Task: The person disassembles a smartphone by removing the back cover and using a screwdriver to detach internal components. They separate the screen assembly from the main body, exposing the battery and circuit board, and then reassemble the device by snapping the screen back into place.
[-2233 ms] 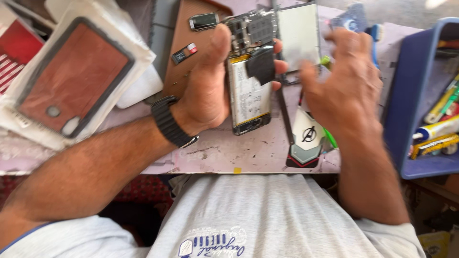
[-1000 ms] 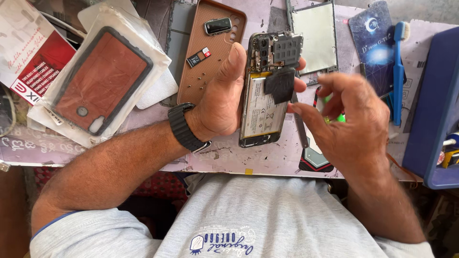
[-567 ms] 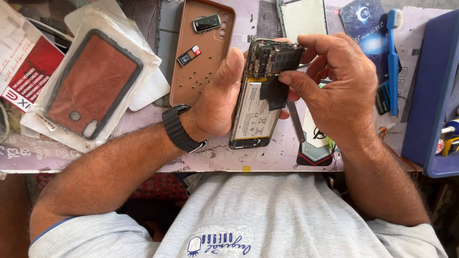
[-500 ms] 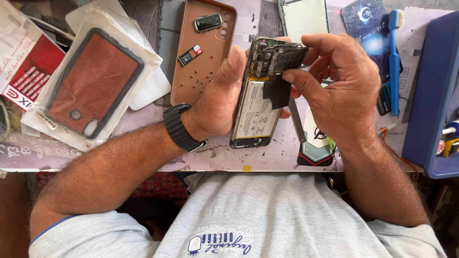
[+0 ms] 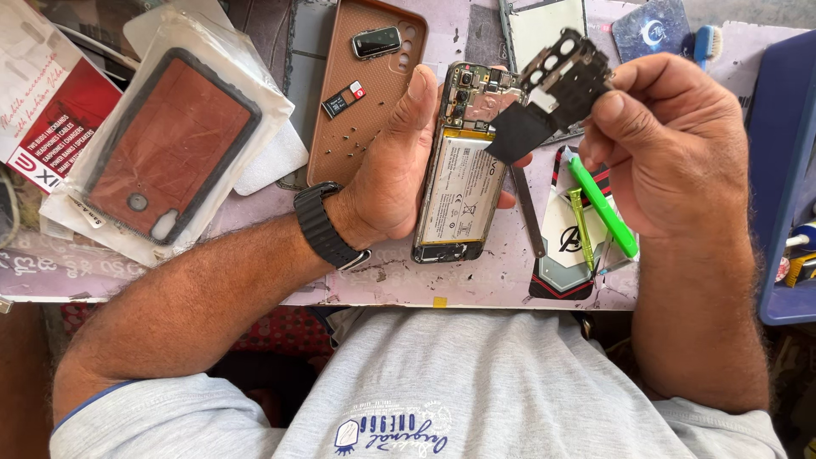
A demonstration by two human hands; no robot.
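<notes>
The left hand [image 5: 395, 174] grips the opened phone [image 5: 459, 166] by its edge, thumb laid along the side, battery face up above the table [image 5: 476, 285]. The right hand [image 5: 671, 149] pinches the black cover plate [image 5: 552, 89] between thumb and forefinger. Half a second ago that plate sat against the phone's upper end — now it is lifted clear, held just right of the phone's top, its dark flap hanging toward the battery. Left of the phone lies the brown back cover [image 5: 361, 93] with small screws in it; right of the phone, under the right hand, a green tool [image 5: 603, 208] rests — unmoved.
</notes>
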